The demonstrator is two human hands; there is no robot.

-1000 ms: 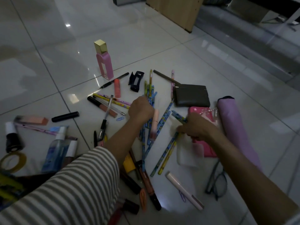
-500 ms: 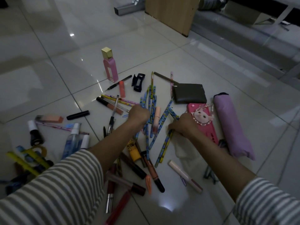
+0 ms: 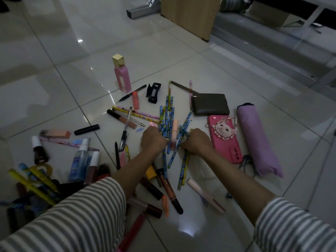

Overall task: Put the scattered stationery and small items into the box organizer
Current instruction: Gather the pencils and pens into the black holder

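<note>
From the head view, you are near the start. The box organizer is not in sight, and everything visible lies loose on the tiled floor [image 3: 181, 60], so I judge almost all of the sorting is left to do.

Your left hand [image 3: 153, 140] and right hand [image 3: 197, 142] are close together in the middle of the heap. Both have their fingers curled under, and each looks closed round some of the blue pencils [image 3: 168, 117], though the backs of the hands hide the fingertips. The pencils are thin and patterned. They fan out beyond your knuckles, trail back under your wrists and cross one another, so they are not yet a neat bundle. A peach tube [image 3: 174, 135] lies between your hands.

Just to the right of your right hand is the pink phone case [image 3: 225, 139], with the purple umbrella [image 3: 254, 139] further right and the dark wallet [image 3: 211, 104] beyond. Far to the left of your left hand stands a spray bottle [image 3: 80, 159], and the pink perfume bottle [image 3: 121, 75] stands well beyond it.
</note>
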